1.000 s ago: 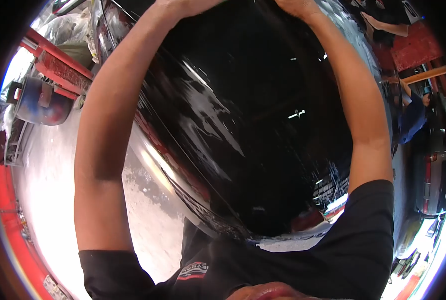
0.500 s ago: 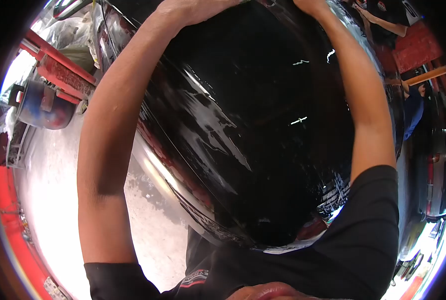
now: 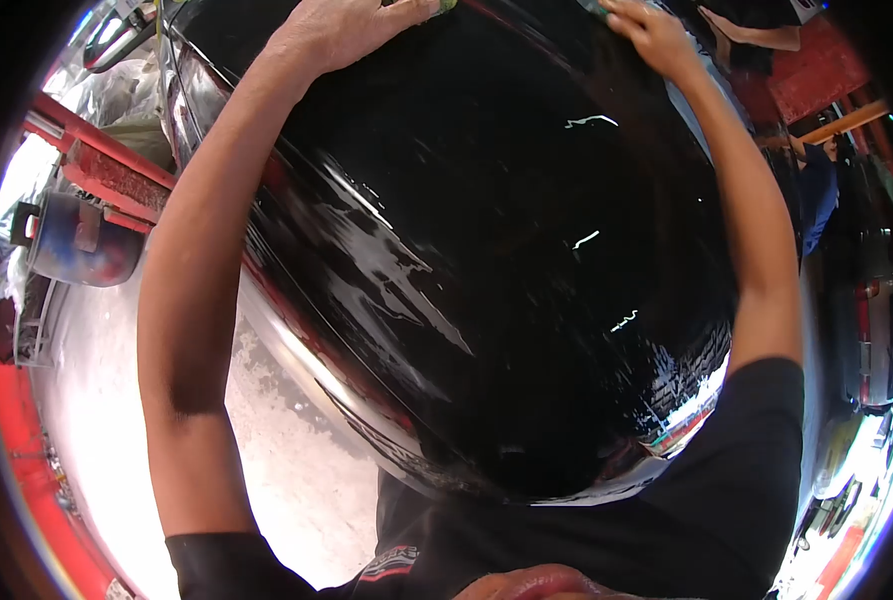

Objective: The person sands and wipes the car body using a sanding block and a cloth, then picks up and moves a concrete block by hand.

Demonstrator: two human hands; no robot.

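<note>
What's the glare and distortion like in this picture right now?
Head view: strong fisheye bending, with black corners; head view: the pale floor looks nearly blown out at left; head view: white reflections streak the glossy black panel; head view: shadow darkens the left arm near the elbow.

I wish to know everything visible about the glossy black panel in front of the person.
The glossy black panel looks like painted car bodywork, broad and curved, filling the middle of the view. Pale streaky reflections lie on its left part, small bright glints on its right. Its near edge curves beside the person's black shirt; its far end is cut off. At the far side are the left grip and right grip, each with something greenish; whether they touch it is unclear.
</note>
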